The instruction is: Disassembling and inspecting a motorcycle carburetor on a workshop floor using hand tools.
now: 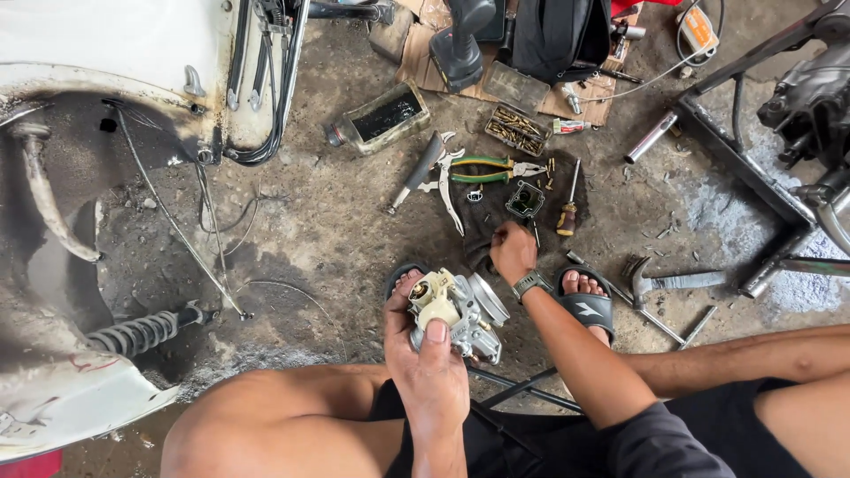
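Observation:
My left hand (pixel 429 358) grips a metal carburetor (pixel 460 305) with a cream-coloured float on top, holding it above my left foot. My right hand (pixel 513 250), with a wristwatch on its wrist, reaches forward to a dark rag (pixel 496 208) on the ground, fingers curled down as if pinching something small; what it holds is hidden. On and around the rag lie a square black gasket part (pixel 525 200), green-handled pliers (pixel 487 169), a screwdriver (pixel 569 208) and a small ring.
A white scooter body (pixel 97 53) with cables and a shock spring (pixel 142 332) fills the left. A bottle of dark oil (pixel 382 115), a tray of screws (pixel 515 129), a power drill (pixel 460 44), a hammer (pixel 664 281) and a metal stand (pixel 744 177) lie on the dirty concrete.

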